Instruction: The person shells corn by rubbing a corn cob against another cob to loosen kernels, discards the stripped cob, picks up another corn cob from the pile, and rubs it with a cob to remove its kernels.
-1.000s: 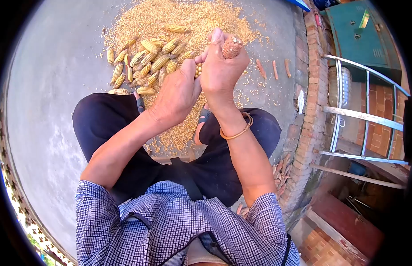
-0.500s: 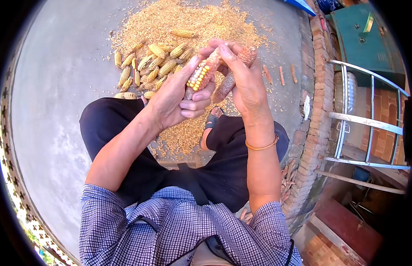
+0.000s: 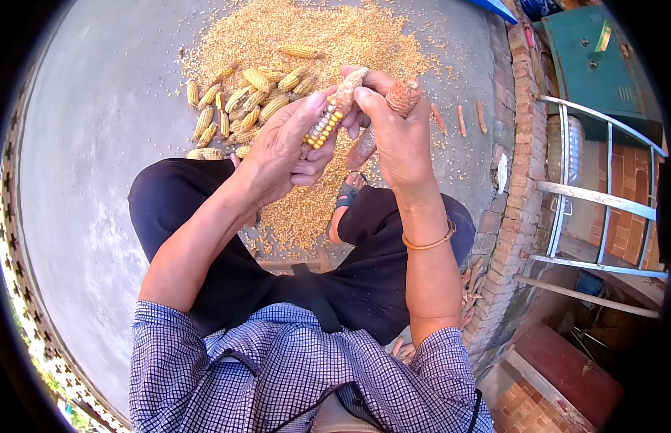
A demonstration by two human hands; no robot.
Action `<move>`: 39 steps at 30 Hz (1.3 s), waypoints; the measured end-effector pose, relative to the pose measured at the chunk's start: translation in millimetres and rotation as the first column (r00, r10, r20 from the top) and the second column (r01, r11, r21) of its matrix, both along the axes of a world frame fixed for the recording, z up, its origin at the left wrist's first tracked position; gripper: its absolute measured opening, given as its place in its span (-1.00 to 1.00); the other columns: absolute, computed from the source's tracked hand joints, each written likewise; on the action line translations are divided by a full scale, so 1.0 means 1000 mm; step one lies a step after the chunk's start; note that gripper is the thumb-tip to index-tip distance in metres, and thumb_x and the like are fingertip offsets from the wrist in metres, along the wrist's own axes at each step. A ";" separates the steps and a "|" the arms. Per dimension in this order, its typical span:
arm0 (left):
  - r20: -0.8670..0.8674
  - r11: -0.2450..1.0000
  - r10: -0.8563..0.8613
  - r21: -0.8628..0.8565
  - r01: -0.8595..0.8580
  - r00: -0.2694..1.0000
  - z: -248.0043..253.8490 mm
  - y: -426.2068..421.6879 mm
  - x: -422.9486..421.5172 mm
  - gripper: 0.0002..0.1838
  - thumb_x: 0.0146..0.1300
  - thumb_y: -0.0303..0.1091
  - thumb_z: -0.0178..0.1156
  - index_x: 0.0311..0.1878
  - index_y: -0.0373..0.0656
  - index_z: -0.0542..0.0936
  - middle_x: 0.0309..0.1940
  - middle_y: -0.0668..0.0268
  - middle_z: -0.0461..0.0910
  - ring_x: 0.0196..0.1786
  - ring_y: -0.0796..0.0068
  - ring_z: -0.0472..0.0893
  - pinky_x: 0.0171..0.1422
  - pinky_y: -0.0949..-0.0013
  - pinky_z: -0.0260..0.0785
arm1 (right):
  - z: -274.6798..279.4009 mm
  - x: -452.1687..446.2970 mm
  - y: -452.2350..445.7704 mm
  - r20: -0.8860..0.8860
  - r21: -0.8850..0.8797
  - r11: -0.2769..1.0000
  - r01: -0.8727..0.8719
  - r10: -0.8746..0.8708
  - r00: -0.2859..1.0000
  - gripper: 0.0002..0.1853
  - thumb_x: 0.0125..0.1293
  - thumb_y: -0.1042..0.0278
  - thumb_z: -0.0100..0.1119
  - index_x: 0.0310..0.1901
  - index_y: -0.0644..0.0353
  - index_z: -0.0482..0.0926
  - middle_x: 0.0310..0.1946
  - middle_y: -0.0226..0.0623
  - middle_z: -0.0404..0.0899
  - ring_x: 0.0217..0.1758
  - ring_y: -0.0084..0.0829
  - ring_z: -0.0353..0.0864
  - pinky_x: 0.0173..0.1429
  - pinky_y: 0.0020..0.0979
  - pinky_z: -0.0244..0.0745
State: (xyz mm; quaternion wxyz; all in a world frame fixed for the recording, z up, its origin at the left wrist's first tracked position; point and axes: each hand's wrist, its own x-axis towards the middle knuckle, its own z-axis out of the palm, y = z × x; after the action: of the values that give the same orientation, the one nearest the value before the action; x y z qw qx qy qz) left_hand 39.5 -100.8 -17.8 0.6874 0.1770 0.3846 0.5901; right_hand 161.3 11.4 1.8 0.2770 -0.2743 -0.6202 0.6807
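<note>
My left hand (image 3: 281, 148) is closed around a partly shelled ear of corn (image 3: 324, 130). Yellow kernels remain along its lower side, while the upper end is bare and points up between my hands. In my right hand (image 3: 402, 144) is a bare reddish corn cob (image 3: 404, 95), which runs through the grip and shows again below the fingers. The right thumb and fingers meet the upper part of the ear; their exact contact is partly hidden. Beyond my left hand lies a heap of unshelled corn ears (image 3: 256, 97).
Loose kernels (image 3: 328, 32) spread across the grey concrete floor (image 3: 97, 144) and between my feet. A few bare cobs (image 3: 461, 121) lie at right, near a low brick edge (image 3: 524, 137). Beyond it stand a metal frame (image 3: 595, 202) and a green cabinet (image 3: 591, 65). More cobs (image 3: 471, 292) lie by my right side.
The ear has turned in my left hand: its bare tip now rises clear of the fingers, and a narrower strip of kernels shows. My right hand has shifted slightly right with its cob.
</note>
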 end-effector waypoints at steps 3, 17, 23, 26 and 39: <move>0.034 0.999 -0.047 0.015 0.046 0.998 0.005 -0.001 -0.005 -0.50 0.52 0.18 -0.17 0.01 -0.10 0.43 -0.61 0.53 0.11 -0.67 0.76 -0.01 -0.62 0.62 -0.25 | 0.000 0.000 0.001 -0.015 -0.007 1.000 -0.016 0.016 1.000 -0.70 0.36 0.54 0.00 0.04 0.49 0.57 -0.33 -0.30 0.66 -0.41 -0.63 0.52 -0.33 -0.56 0.47; 0.258 0.997 -0.080 -0.001 0.083 0.963 0.009 0.003 -0.009 -0.43 0.54 0.20 -0.31 -0.19 -0.17 0.38 -0.74 0.55 0.13 -0.82 0.80 0.04 -0.82 0.69 -0.15 | 0.008 0.006 0.003 -0.162 -0.167 0.970 -0.177 0.150 0.975 -0.61 0.35 0.53 0.06 0.18 0.46 0.47 -0.30 -0.34 0.63 -0.37 -0.62 0.56 -0.27 -0.58 0.48; 0.227 0.995 -0.065 -0.055 0.079 0.972 0.012 0.001 -0.010 -0.43 0.54 0.19 -0.31 -0.21 -0.16 0.41 -0.71 0.49 0.23 -0.78 0.77 0.14 -0.76 0.65 -0.05 | 0.008 0.005 0.004 -0.127 -0.091 0.980 -0.175 0.163 0.978 -0.62 0.39 0.37 0.16 0.16 0.43 0.49 -0.30 -0.33 0.65 -0.38 -0.63 0.57 -0.29 -0.59 0.50; -0.115 0.999 0.036 0.000 -0.036 0.993 0.007 0.000 -0.006 -0.42 0.54 0.18 -0.28 -0.12 -0.19 0.46 -0.65 0.44 0.30 -0.70 0.73 0.22 -0.66 0.62 0.04 | 0.007 0.006 0.003 -0.133 -0.130 0.981 -0.143 0.126 0.983 -0.69 0.38 0.40 0.16 0.08 0.39 0.53 -0.31 -0.33 0.66 -0.42 -0.64 0.56 -0.31 -0.59 0.50; -0.313 0.998 0.046 0.052 -0.031 0.949 0.002 -0.002 -0.002 -0.50 0.56 0.07 -0.18 0.10 -0.20 0.49 -0.55 0.42 0.34 -0.64 0.77 0.18 -0.60 0.63 -0.03 | -0.004 0.002 -0.005 -0.036 -0.173 0.984 -0.034 0.028 0.999 -0.80 0.36 0.42 0.23 -0.04 0.30 0.57 -0.40 -0.38 0.63 -0.49 -0.70 0.50 -0.48 -0.69 0.31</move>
State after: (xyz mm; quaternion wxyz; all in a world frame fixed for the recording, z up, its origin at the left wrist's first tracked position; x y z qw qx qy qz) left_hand 37.0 -102.6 -15.6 0.6014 0.2770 0.4789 0.5764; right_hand 163.2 6.4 -2.0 0.2520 -0.2764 -0.5581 0.7407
